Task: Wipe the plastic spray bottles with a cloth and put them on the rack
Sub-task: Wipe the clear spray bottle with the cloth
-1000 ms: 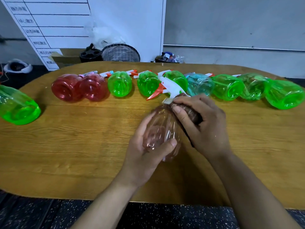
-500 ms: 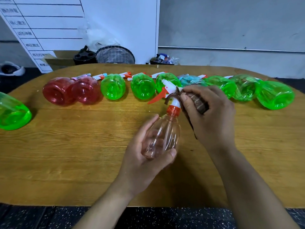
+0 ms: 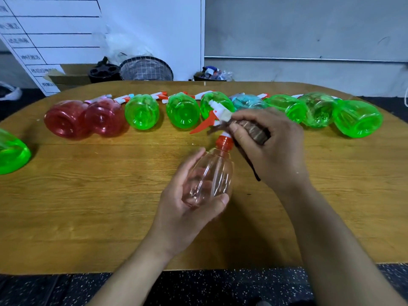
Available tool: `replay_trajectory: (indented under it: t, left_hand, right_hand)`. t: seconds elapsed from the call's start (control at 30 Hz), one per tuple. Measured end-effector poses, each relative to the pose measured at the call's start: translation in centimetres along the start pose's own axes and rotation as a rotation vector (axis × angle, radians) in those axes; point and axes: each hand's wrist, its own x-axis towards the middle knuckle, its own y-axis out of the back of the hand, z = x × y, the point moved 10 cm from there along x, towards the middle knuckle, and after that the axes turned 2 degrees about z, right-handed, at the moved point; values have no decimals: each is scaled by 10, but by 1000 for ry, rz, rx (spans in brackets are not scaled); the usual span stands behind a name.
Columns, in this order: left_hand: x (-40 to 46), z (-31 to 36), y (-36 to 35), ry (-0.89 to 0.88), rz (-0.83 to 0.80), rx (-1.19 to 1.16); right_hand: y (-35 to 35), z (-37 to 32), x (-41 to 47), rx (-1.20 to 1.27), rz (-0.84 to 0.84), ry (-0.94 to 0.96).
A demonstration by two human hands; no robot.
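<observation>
The left hand (image 3: 187,208) cradles the clear pinkish plastic spray bottle (image 3: 209,177) above the wooden surface (image 3: 88,195) – nozzle tilted toward twelve o'clock – so the right hand (image 3: 271,151), its grip clenched on a brown cloth (image 3: 254,131), can rub the white-and-red trigger head (image 3: 217,117).

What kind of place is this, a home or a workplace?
Probably a workplace, such as a workshop or storeroom. A ruled board with printed labels leans against the bare wall, many identical spray bottles lie in a row on the wooden table, and a cardboard box sits behind.
</observation>
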Motion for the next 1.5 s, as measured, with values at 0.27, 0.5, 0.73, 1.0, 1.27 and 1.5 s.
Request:
replay_trajectory:
  t: [0.27,0.5,0.73,1.0,1.27,1.5]
  left_hand:
    - [-2,0,-5,-24,-48,72]
    - [-6,3,-10,-45,-84,136]
    - [-4,4,-9,-61,-88,196]
    - [-5,2,-10,-62,-102,227]
    - [-5,0,-10,-60,-113,232]
    - [-4,-1,-6,6,-77,54]
  right_hand:
    - [6,1,0,16,54,-19]
    - [-6,-23,-6,15,2,105]
    - [3,-15,-10,-31,144,4]
    - [12,-3,-7,12,182,-68]
    - [10,10,-11,124,211,-186]
    - [-1,1,-4,107,-19,-38]
